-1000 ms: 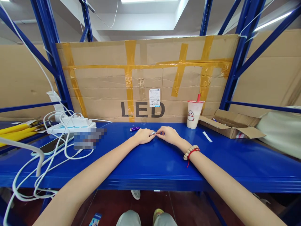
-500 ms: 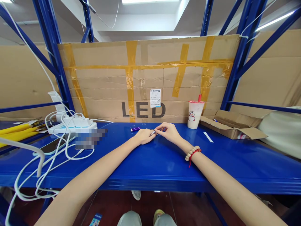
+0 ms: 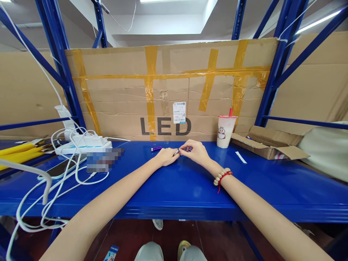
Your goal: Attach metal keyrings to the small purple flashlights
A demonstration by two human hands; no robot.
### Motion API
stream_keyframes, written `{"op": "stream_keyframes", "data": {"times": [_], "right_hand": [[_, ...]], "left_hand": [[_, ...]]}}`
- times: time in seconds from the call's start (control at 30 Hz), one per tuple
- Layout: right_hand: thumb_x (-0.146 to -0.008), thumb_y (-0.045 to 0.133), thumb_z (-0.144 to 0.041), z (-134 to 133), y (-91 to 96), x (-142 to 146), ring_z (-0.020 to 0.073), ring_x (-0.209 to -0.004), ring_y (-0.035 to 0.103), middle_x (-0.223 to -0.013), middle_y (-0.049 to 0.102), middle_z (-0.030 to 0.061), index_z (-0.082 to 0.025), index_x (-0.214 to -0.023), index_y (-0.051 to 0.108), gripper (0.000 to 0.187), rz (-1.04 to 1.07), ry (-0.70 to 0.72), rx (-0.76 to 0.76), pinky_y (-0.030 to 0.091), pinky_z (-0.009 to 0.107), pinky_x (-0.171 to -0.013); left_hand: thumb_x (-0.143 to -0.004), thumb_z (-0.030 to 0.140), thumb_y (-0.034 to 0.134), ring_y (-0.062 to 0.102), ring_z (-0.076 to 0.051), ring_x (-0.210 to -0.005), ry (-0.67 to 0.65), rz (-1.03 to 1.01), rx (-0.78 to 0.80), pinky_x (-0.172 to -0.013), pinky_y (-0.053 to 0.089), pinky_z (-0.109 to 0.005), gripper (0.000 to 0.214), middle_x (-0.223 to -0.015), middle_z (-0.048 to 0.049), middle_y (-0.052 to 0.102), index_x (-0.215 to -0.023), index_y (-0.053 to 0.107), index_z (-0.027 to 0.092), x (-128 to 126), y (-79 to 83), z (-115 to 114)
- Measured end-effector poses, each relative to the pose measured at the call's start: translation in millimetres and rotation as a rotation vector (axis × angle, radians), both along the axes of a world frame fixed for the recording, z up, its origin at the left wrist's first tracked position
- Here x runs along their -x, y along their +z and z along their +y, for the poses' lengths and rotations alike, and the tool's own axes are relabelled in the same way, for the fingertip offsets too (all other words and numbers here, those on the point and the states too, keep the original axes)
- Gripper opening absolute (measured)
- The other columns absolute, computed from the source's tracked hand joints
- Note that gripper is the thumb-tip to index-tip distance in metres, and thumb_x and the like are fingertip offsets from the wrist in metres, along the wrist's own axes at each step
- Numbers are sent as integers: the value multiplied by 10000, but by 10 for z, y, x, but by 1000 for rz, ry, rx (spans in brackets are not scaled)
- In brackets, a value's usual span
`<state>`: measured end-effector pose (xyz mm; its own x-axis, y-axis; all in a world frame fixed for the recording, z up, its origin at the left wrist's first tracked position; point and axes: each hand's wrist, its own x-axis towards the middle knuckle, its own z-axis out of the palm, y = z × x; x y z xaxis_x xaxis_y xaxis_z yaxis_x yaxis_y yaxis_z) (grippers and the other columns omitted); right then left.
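My left hand rests palm down on the blue shelf, its fingers closed around the front end of a small pen with a silvery part. From the right, my right hand pinches the same pen between thumb and fingertips; a bit of dark purple barrel shows under its fingers. Most of the pen is hidden by both hands. Just behind my left hand lies a short shiny purple pen cap, apart from the fingers. A bead bracelet with a red cord circles my right wrist.
A drink cup with red straw stands right, beside a white strip and an open cardboard box. At left are a power strip, tangled white cables and a phone. A large cardboard panel closes the back.
Both hands stay at the same spot around the pen. The fingers of my right hand have shifted slightly on it.
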<state>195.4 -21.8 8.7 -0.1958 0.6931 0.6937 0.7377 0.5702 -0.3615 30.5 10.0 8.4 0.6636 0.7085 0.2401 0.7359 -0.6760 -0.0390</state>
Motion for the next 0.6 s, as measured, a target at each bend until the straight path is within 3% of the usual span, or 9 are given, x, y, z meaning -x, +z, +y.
{"op": "stream_keyframes", "data": {"times": [0.6], "right_hand": [[-734,598,-290,74,-47,2,101,-621,557,-772,661,23,-202,-792,716,158,35,72,71,434,220,-601]], "left_hand": [[-905,374,234,619,-241,-873,6,1,6,-677,457,-309,349,-951,-57,656,-959,535,207,11,-24,30]]}}
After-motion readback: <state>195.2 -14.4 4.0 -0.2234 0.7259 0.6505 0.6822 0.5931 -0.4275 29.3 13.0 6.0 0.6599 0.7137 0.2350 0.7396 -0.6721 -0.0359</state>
